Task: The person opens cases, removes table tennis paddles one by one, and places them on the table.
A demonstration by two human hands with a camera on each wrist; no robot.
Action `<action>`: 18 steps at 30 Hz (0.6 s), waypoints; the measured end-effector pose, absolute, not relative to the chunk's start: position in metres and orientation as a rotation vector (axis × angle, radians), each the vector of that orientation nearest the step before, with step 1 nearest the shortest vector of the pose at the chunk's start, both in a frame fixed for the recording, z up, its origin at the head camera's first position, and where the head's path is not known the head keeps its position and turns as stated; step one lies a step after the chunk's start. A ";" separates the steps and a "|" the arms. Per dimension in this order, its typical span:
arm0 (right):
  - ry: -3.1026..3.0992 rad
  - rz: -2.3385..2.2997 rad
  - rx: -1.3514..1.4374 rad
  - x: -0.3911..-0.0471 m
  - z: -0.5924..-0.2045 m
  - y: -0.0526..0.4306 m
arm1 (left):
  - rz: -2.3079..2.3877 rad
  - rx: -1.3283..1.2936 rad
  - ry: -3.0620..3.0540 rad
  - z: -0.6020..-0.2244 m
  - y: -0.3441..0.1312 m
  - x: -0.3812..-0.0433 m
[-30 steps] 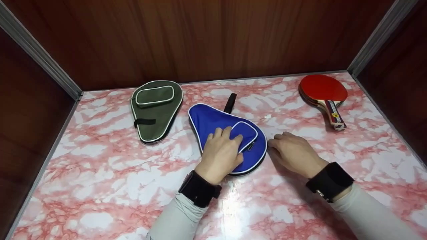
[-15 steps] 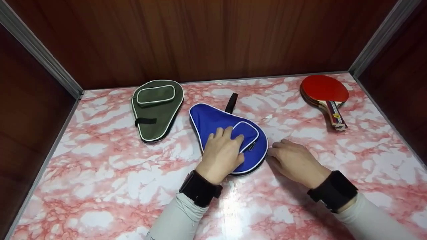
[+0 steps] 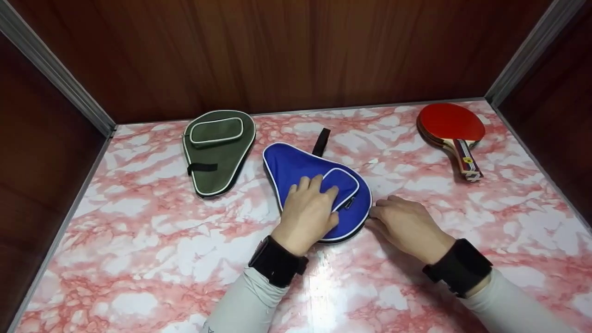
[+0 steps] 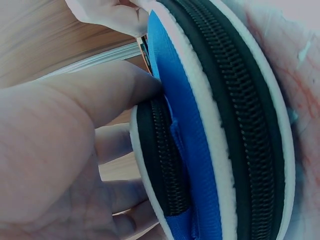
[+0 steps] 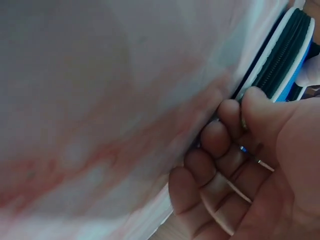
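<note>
Pinching at main zipper (image 4: pixel 242 105) on blue table tennis racket case (image 3: pixel 303 164): that's the right hand (image 3: pixel 409 226); thumb and index tips meet at the case's wide rounded end, other fingers curled into the palm just above the tabletop (image 3: pixel 152 259); zipper pull itself hidden by the fingertips.

Left hand (image 3: pixel 305 215) rests on top of the same case; fingers apart and loosely bent across the piped pocket (image 3: pixel 344 182), thumb tip at the pocket's edge by the pocket zipper (image 4: pixel 167 160); reads as pressing, nothing clutched.

Blue case lies flat mid-table, narrow end toward far left, wide end near right; black strap (image 3: pixel 321 142) sticks out from its far edge; small dark pocket pull (image 3: pixel 349 202) hangs on the near-right side of the pocket; in left wrist view the main zipper teeth look meshed over the stretch shown.

Olive green racket case (image 3: pixel 226 155) sits left of the blue one, apart from it, narrow end toward the person; white piping, own pocket, black strap across its lower part.

Red-faced table tennis rackets (image 3: pixel 451 122) at far right, looks like two stacked, handles toward the person, well apart from both cases.

Both wrists wear black bands (image 3: pixel 458 267) over pale sleeves (image 3: pixel 513 300); dark wood-grain panel (image 3: pixel 296 55) stands behind the pink-and-white marbled top.
</note>
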State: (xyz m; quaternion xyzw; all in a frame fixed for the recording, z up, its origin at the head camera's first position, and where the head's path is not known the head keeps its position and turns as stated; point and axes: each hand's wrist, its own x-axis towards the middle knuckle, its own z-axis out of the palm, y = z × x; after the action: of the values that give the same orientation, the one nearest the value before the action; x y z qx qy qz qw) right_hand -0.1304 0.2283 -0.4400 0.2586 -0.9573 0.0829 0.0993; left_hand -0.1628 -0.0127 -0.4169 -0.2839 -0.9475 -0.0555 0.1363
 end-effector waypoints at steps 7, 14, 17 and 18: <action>-2.836 0.194 0.684 -0.131 -0.442 0.227 | -0.144 -0.792 -2.735 -0.416 -0.007 -0.156; -2.909 0.177 0.552 -0.146 -0.438 0.241 | -0.239 -1.009 -2.823 -0.407 -0.007 -0.155; -2.934 0.206 0.506 -0.153 -0.436 0.249 | -0.341 -1.147 -2.900 -0.401 -0.012 -0.158; -2.941 0.214 0.491 -0.155 -0.435 0.252 | -0.371 -1.184 -2.923 -0.400 -0.014 -0.159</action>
State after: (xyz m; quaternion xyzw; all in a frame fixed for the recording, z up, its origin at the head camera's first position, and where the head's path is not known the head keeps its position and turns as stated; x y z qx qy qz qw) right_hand -0.1548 0.2516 -0.4354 0.1639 -0.9809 0.0713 0.0761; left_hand -0.1588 -0.0138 -0.3997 -0.3729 -0.9204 -0.1167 -0.0171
